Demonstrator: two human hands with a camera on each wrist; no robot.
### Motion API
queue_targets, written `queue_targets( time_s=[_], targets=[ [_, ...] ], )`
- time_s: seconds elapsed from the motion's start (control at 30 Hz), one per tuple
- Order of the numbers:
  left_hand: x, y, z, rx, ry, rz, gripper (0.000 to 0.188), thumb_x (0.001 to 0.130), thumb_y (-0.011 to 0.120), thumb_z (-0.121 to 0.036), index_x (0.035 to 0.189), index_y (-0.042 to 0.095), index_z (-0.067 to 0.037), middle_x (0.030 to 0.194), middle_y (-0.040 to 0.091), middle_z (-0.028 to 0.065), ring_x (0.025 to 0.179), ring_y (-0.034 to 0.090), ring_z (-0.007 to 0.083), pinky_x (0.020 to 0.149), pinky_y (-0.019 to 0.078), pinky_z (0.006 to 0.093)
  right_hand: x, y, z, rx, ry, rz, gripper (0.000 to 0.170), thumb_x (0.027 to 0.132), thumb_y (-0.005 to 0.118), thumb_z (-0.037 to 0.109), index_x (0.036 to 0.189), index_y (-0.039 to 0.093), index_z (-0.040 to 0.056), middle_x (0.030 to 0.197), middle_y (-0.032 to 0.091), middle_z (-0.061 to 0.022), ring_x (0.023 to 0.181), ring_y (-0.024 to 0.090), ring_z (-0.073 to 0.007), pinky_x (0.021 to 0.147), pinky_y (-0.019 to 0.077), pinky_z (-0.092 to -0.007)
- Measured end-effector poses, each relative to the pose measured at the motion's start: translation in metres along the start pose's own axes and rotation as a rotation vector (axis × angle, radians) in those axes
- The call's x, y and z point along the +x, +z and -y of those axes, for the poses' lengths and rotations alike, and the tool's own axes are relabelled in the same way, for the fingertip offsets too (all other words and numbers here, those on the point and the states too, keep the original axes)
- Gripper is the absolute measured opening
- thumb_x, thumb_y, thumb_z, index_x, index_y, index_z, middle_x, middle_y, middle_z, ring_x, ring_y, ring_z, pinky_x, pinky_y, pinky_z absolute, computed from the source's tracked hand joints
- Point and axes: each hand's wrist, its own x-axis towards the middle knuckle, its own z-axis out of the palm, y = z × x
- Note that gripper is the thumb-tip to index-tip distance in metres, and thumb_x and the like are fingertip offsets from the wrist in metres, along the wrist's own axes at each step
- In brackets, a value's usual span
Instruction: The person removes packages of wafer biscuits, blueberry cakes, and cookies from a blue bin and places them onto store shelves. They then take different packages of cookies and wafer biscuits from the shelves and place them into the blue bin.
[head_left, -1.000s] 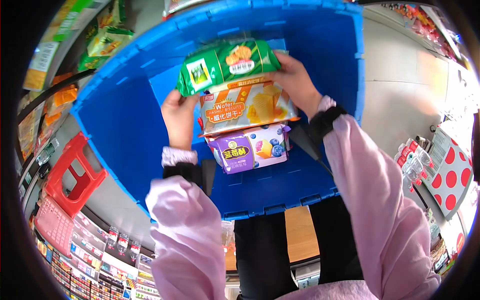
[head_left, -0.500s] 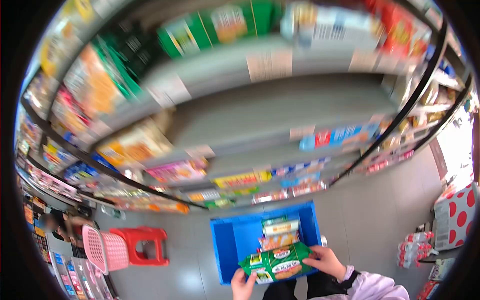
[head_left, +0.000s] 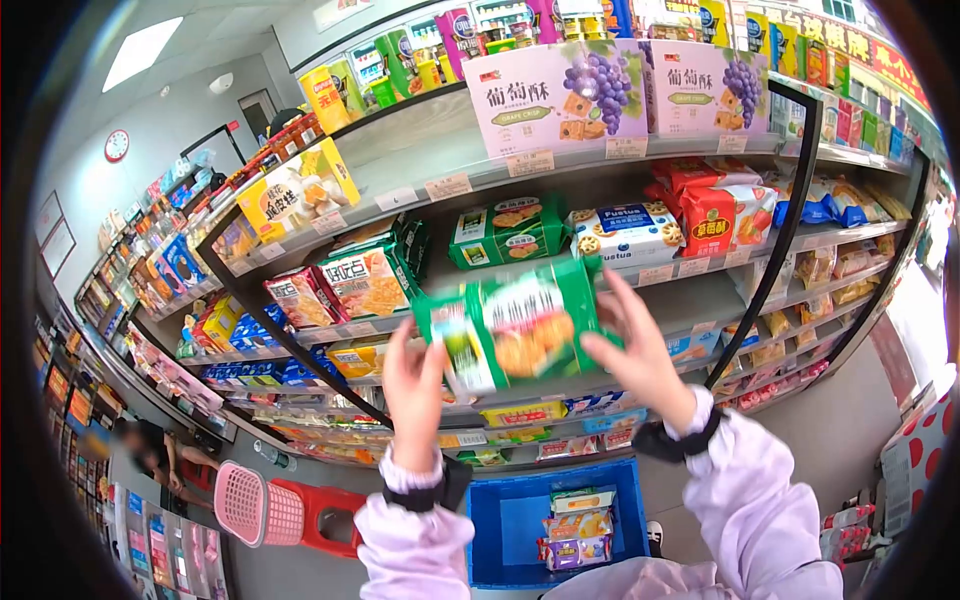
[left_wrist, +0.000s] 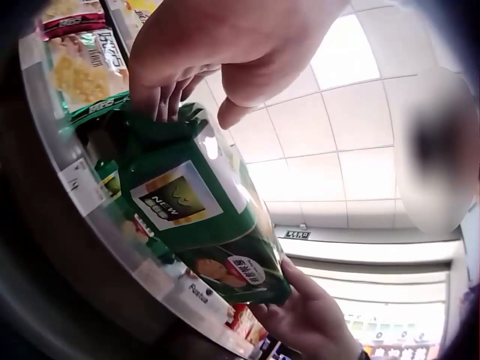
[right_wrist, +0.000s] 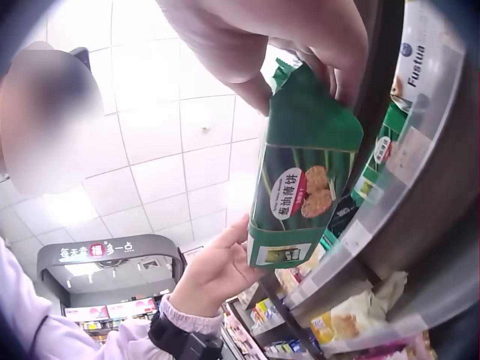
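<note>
A green pack of biscuits [head_left: 512,328] is held up level in front of the shelf, its printed front facing the person. My left hand [head_left: 413,388] grips its left end, the thumb on the near side and the fingers behind. At the opposite end my right hand [head_left: 643,358] pinches the crimped wrapper, which the right wrist view shows between thumb and fingers. Beyond the held pack, a matching green pack [head_left: 508,232] lies on the shelf [head_left: 545,278], between crisp biscuit packs [head_left: 368,278] and a white-and-blue Fustua pack [head_left: 626,234].
Large grape crisp boxes [head_left: 556,95] stand on the shelf above. A black curved rail [head_left: 770,290] crosses the shelf front on the right. Below, a blue crate [head_left: 505,530] with several biscuit packs sits on the floor, beside a red stool [head_left: 318,515] and a pink basket [head_left: 240,505].
Both hands have lifted the green biscuit pack out of the blue crate and raised it to shelf height. The head view has swung up from the crate to the shelves.
</note>
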Motion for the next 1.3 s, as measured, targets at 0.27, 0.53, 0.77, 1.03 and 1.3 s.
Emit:
queue_targets(
  time_s=[0.27,0.53,0.77,1.03,1.3],
  targets=[
    [0.116,0.029,0.015,0.504,0.219,0.216,0.048,0.075,0.063,-0.020,0.114,0.051,0.005,0.113,0.055,0.0199,0.106,0.053,0.0268,0.091,0.0387,0.0319,0.122,-0.015,-0.043,-0.307,0.167,-0.061,0.065,0.078,0.062,0.026,0.123,0.034,-0.0118,0.111,0.052,-0.0268,0.101,0.055,-0.0291,0.083,0.0453,-0.0332],
    [0.157,0.041,-0.002,0.539,0.094,0.252,0.058,0.074,0.066,-0.030,0.115,0.050,0.007,0.114,0.055,0.0203,0.104,0.054,0.0268,0.091,0.0395,0.0325,0.152,-0.021,-0.017,-0.279,0.144,0.137,0.080,0.067,0.074,0.020,0.128,0.031,-0.0084,0.123,0.044,-0.0212,0.111,0.046,-0.0233,0.091,0.0383,-0.0291],
    [0.174,0.042,0.028,0.625,0.339,0.231,0.062,0.070,0.072,-0.022,0.119,0.045,0.006,0.115,0.052,0.0197,0.108,0.049,0.0291,0.091,0.0371,0.0329,0.178,-0.029,-0.064,-0.426,-0.074,-0.024,0.059,0.068,0.071,0.016,0.115,0.045,-0.0081,0.112,0.053,-0.0223,0.104,0.052,-0.0294,0.088,0.0408,-0.0329],
    [0.190,0.058,0.070,0.465,0.309,-0.100,0.061,0.071,0.072,-0.022,0.114,0.042,0.010,0.113,0.051,0.0244,0.106,0.049,0.0334,0.091,0.0370,0.0345,0.187,-0.020,-0.065,-0.690,-0.053,-0.103,0.044,0.068,0.069,0.019,0.100,0.056,-0.0080,0.097,0.058,-0.0254,0.093,0.056,-0.0371,0.084,0.0439,-0.0377],
    [0.188,0.055,0.074,0.137,-0.034,0.020,0.063,0.072,0.074,-0.028,0.113,0.043,0.007,0.106,0.054,0.0127,0.094,0.052,0.0181,0.083,0.0405,0.0277,0.184,-0.027,-0.070,-0.568,0.022,-0.063,0.048,0.066,0.069,0.015,0.106,0.055,-0.0064,0.101,0.058,-0.0249,0.095,0.056,-0.0358,0.084,0.0441,-0.0364]
  ],
)
